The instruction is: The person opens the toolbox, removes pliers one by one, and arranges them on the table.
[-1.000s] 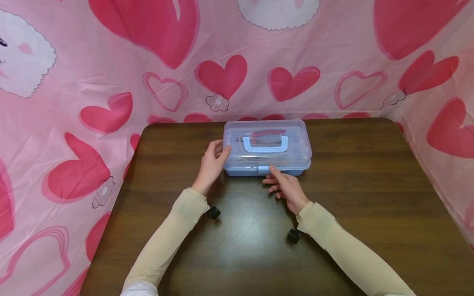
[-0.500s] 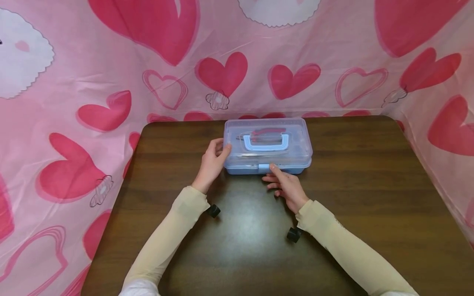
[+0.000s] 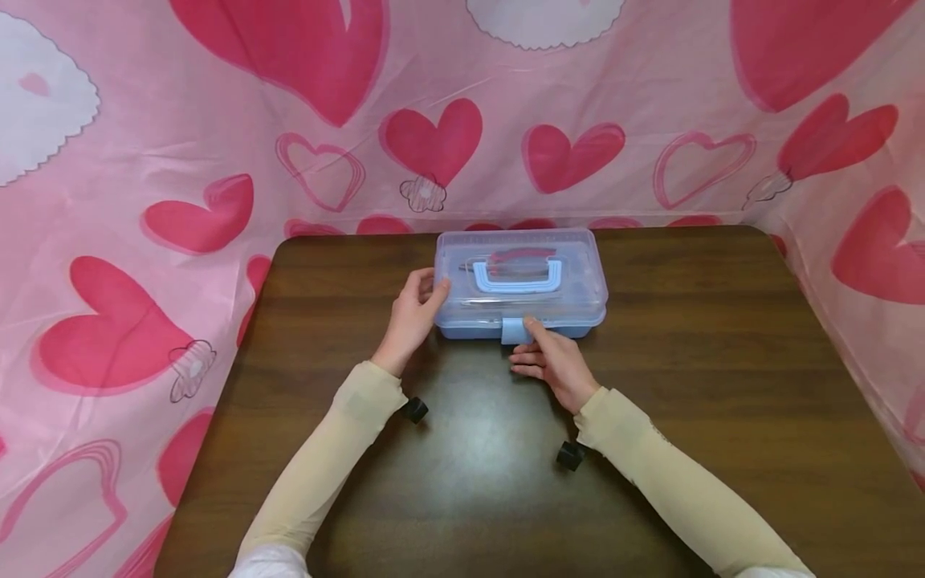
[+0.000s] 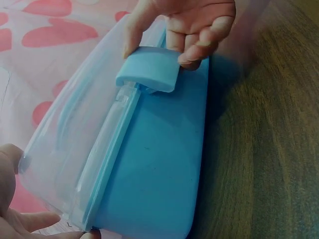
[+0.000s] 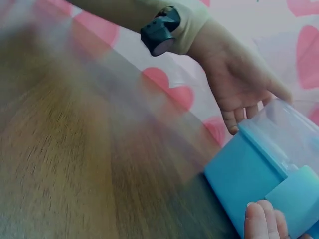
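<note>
A plastic storage box point(image 3: 578, 281) with a clear lid and a blue base sits on the table, its light blue carry handle point(image 3: 516, 286) lying folded on the lid. My left hand point(image 3: 413, 309) grips the box's left end, thumb on the lid and fingers around the side. At the front, my right hand point(image 3: 564, 365) pinches the light blue latch point(image 4: 149, 68) between thumb and fingertips. In the left wrist view the latch's lower edge stands out from the base. The lid is down. Through it shows a red-handled tool point(image 3: 523, 255), partly blurred by the plastic.
The dark wooden table point(image 3: 694, 361) extends in front of the box and to both sides. A pink cloth point(image 3: 325, 80) printed with hearts hangs close behind the table's back edge and along its sides. A small black camera point(image 5: 160, 32) is strapped at each wrist.
The latch has swung outward from the box front, and my right fingers have curled in closer under it. My left hand keeps its hold on the box's left end.
</note>
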